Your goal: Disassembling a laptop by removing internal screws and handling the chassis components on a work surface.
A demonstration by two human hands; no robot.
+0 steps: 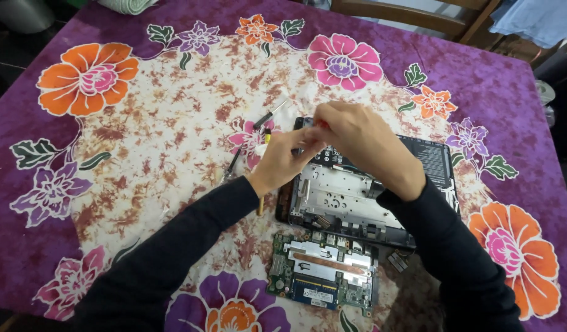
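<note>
On the left, the worktop (25,270) lies under a flowered purple cloth (148,110). Loose tools (234,161) lie on it beside the left wrist, and another thin tool (270,115) sits just above the hands.

The left hand (282,161) is curled, its fingertips pinched over the upper left corner of the opened laptop (351,197); what it pinches is too small to tell. The right hand (357,142) is closed round something with a red tip, probably a small screwdriver (321,123), pointed down at the same corner. The two hands touch there.

To do this well, I judge the tool should stand straight on the fastener with steady downward pressure, while the left fingers brace the shaft and catch any small part before it rolls onto the patterned cloth, where it would be hard to spot.

The laptop shell works as a shallow tray: a bare metal plate and a dark battery (432,157) at the far right. Its green board (323,276) lies outside, on the cloth just below.
</note>
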